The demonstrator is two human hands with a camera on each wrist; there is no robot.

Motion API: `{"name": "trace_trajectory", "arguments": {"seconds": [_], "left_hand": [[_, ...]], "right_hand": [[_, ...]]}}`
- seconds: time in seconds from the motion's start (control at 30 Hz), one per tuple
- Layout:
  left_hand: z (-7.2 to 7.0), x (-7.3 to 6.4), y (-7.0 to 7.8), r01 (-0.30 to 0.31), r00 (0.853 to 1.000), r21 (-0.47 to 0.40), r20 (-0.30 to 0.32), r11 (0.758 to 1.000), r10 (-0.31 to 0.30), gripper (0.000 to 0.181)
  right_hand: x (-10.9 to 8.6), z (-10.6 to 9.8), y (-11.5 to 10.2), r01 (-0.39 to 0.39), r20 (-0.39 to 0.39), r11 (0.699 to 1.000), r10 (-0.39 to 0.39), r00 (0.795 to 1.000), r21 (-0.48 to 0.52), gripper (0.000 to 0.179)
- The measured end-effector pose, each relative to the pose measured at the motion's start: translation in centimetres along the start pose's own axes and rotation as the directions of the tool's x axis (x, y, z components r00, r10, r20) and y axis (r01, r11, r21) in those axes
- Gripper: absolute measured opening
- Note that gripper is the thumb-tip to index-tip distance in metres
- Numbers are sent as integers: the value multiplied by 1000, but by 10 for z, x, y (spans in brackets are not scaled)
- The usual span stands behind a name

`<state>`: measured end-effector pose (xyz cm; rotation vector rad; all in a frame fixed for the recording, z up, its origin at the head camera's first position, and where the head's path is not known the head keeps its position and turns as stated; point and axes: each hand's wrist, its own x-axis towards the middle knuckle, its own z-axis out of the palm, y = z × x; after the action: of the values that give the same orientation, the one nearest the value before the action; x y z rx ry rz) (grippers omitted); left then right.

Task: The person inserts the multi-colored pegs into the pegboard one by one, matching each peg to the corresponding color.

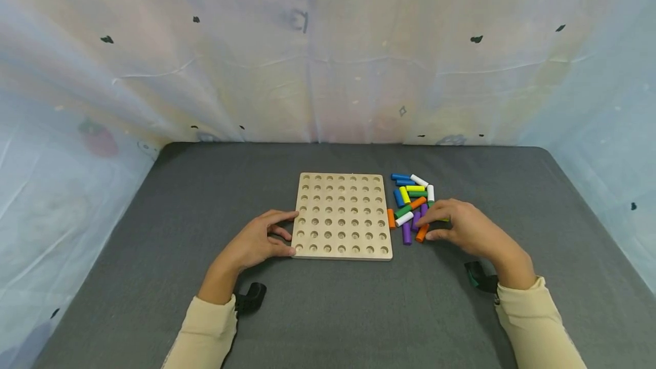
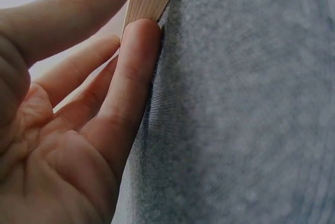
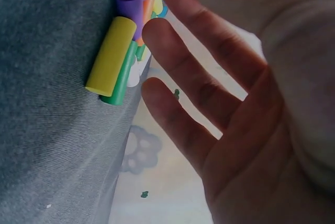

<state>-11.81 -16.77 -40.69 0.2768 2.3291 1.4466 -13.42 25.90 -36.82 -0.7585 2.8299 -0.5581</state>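
Pegboard (image 1: 342, 216) edge touched by left hand (image 1: 256, 242) (fingers straight); right hand (image 1: 463, 228) relaxed over pegs (image 1: 411, 205).

place: recording booth | cue: taped plastic sheeting (image 1: 328, 56) enclosing grey table (image 1: 328, 312)

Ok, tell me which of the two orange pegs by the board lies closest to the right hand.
The orange peg at the near edge of the pile, right by the right hand fingertips. The other orange peg lies against the board.
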Motion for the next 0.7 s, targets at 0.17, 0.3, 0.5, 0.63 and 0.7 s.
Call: {"name": "trace_trajectory", "arguments": {"seconds": [0.17, 0.3, 0.5, 0.63, 0.7], "left_hand": [[0, 0, 0, 5, 1000, 1, -3, 1000, -5, 78], [1, 1, -1, 6, 1000, 0, -4, 1000, -6, 77], [2, 1, -1, 15, 1000, 13, -13, 1000, -15, 77], [1, 1, 0, 18, 1000, 13, -15, 1000, -18, 77], [1, 1, 0, 19, 1000, 12, -15, 1000, -19, 78]], "right_hand": [[1, 2, 2, 21, 5, 1000, -21, 1000, -19, 24], [1, 4, 3, 31, 7, 999, -30, 1000, -23, 22], [2, 7, 4, 20, -4, 999, -20, 1000, -42, 21], [3, 7, 3, 5, -15, 999, -5, 1000, -50, 21], [4, 7, 3, -6, -18, 999, 5, 1000, -52, 21]]}}
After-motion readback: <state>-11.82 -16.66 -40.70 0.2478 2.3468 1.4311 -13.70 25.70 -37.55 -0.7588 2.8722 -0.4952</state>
